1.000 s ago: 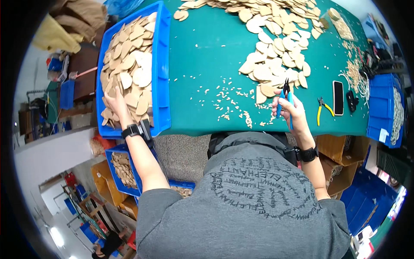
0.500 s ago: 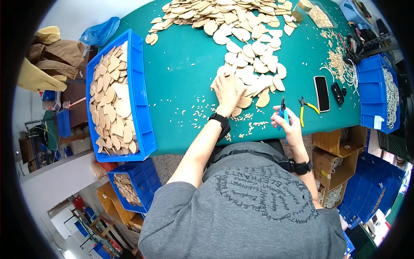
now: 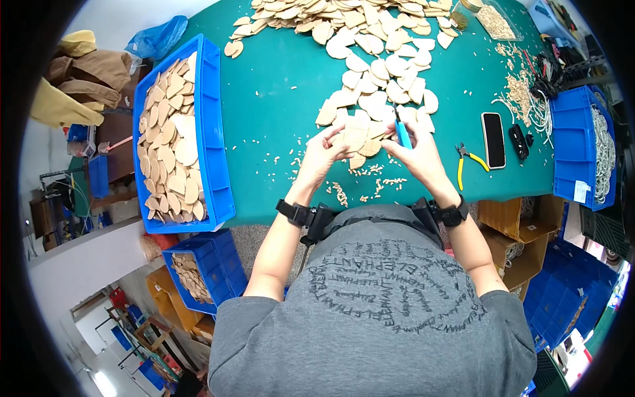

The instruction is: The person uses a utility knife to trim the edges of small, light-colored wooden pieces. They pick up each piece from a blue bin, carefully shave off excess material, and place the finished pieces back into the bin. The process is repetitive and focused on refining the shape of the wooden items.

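A pair of pliers with blue handles and dark jaws (image 3: 402, 132) was held in the right hand (image 3: 421, 157), right of the frame's centre, its fingers closed around the handles and the dark tips pointed toward the top of the frame. The left hand (image 3: 319, 157) was held near the centre, its thumb and forefinger parted beside the flat, pale tan, rounded wooden pieces (image 3: 374, 104); whether a piece was gripped there could not be told. These pieces were spread in an overlapping band from between the hands up to a larger heap at the upper centre, all on the green-covered table (image 3: 278, 86). Small pale wood scraps (image 3: 338, 192) were scattered below the band, near both hands. Similar tan pieces (image 3: 165, 145) were contained in a blue rectangular plastic crate (image 3: 219, 132) at the left of the frame. At the right, yellow-handled cutters (image 3: 460, 165) were laid with their handles spread, just beside a dark-screened phone with a pale rim (image 3: 493, 140). Farther right, whitish cords (image 3: 602, 155) were held in a blue plastic bin (image 3: 570, 159).
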Action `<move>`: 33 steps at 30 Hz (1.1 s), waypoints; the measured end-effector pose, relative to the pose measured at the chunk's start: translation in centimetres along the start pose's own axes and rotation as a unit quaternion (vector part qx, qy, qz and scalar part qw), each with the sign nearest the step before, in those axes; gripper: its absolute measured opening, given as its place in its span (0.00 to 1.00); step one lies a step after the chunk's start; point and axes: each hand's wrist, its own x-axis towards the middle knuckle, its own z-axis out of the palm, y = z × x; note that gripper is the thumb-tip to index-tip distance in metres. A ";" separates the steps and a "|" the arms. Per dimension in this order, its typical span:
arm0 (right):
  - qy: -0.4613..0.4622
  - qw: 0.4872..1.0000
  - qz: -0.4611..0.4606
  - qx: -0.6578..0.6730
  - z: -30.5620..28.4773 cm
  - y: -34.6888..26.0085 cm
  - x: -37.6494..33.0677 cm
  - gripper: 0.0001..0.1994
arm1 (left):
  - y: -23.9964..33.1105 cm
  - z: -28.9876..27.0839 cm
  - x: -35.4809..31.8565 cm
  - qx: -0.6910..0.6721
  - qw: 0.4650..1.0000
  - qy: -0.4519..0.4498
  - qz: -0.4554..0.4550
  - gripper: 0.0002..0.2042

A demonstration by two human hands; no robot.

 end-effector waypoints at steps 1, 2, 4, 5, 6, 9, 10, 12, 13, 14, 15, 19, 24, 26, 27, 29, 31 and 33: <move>0.006 0.999 -0.019 -0.035 0.6 -0.7 0.4 0.18 | 0.3 0.5 -0.7 -0.007 1.000 -0.017 -0.002 0.25; 0.002 0.999 -0.030 -0.038 0.8 -1.0 0.6 0.18 | 0.3 0.9 -1.3 -0.013 0.999 -0.034 -0.004 0.25; -0.014 0.998 -0.054 -0.039 1.5 -1.5 1.1 0.18 | 1.2 1.5 -2.7 -0.012 0.999 -0.046 -0.005 0.24; -0.025 0.998 -0.044 -0.039 1.3 -1.6 1.2 0.18 | 1.1 1.5 -2.9 -0.023 0.999 -0.044 -0.009 0.23; -0.038 0.998 -0.036 -0.039 1.1 -1.8 1.3 0.18 | 1.1 1.5 -3.1 -0.034 0.999 -0.040 -0.012 0.22; -0.051 0.999 -0.001 0.012 1.5 -2.5 0.9 0.18 | 1.7 1.9 -4.1 -0.082 0.996 -0.019 -0.011 0.17; -0.047 0.999 0.006 0.007 1.7 -2.6 0.8 0.18 | 1.7 1.8 -4.2 -0.088 0.996 -0.018 -0.011 0.16; -0.041 0.999 -0.013 0.000 2.4 -2.6 0.4 0.19 | 1.7 1.6 -4.3 -0.107 0.994 -0.008 0.000 0.16; -0.036 0.999 -0.023 -0.002 2.8 -2.5 0.3 0.20 | 1.6 1.7 -4.3 -0.119 0.993 0.001 0.011 0.16; -0.032 0.999 -0.032 -0.004 3.1 -2.5 0.3 0.20 | 1.6 1.7 -4.4 -0.130 0.991 0.010 0.021 0.16; -0.027 0.999 -0.042 -0.006 3.3 -2.3 0.3 0.20 | 1.7 1.8 -4.4 -0.140 0.990 0.014 0.021 0.16; 0.033 0.996 -0.077 0.026 3.9 -2.3 0.2 0.20 | 1.8 2.1 -4.4 -0.148 0.988 0.036 0.038 0.14; 0.044 0.993 -0.109 0.007 4.5 -1.6 0.1 0.21 | 1.7 2.3 -3.9 -0.136 0.991 0.008 0.013 0.12; 0.030 0.994 -0.102 -0.001 4.1 -1.3 0.1 0.21 | 1.8 2.2 -3.8 -0.124 0.992 -0.001 -0.005 0.11; 0.023 0.995 -0.098 -0.004 3.9 -1.3 0.1 0.21 | 1.7 2.2 -3.8 -0.132 0.991 -0.009 -0.003 0.11; 0.016 0.994 -0.104 -0.024 3.3 -1.6 0.0 0.21 | 1.4 2.2 -3.8 -0.149 0.989 -0.026 0.001 0.11; -0.003 0.995 -0.104 -0.006 3.3 -2.4 -0.4 0.21 | 1.2 2.1 -3.8 -0.142 0.990 -0.009 -0.012 0.11; -0.032 0.993 -0.098 0.049 3.7 -3.2 -1.0 0.20 | 1.3 2.2 -3.8 -0.141 0.990 0.002 -0.016 0.11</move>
